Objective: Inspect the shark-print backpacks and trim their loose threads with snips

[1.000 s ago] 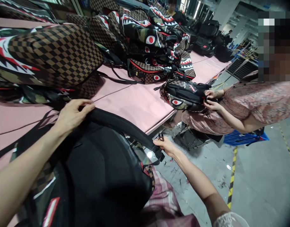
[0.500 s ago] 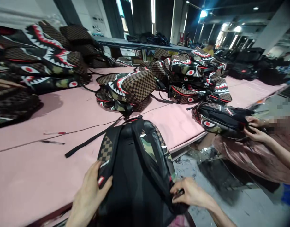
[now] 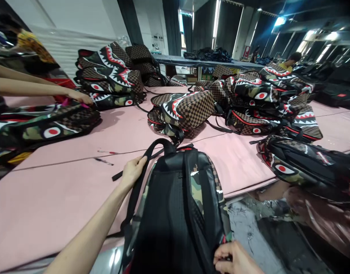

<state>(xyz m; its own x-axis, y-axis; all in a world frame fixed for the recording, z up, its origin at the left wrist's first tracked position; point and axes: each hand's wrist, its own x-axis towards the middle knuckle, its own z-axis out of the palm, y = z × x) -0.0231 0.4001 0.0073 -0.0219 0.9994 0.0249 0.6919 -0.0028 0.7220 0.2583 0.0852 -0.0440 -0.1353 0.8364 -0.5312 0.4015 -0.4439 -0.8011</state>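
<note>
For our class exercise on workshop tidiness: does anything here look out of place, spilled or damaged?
Dark scraps litter the grey floor beside the pink table, looking untidy. A reddish pen and a dark pen lie loose on that table, as if left behind. The backpack at front shows no visible damage.

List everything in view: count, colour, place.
Table: one, pink, ahead.
Backpack: one, black and camouflage, nearest.
Pens: two, red and dark, table's left.
Bag piles: several, brown and camouflage, on table.
Left bag: one, camouflage, left.
Right bag: one, black and camouflage, right.
Far bags: several, black, right.
Curtains: several, dark, back.
Floor: one, grey, right.
People: several, two in yellow, left, right, back.
Left grip: one, on black strap.
Right grip: one, on backpack, right.
</note>
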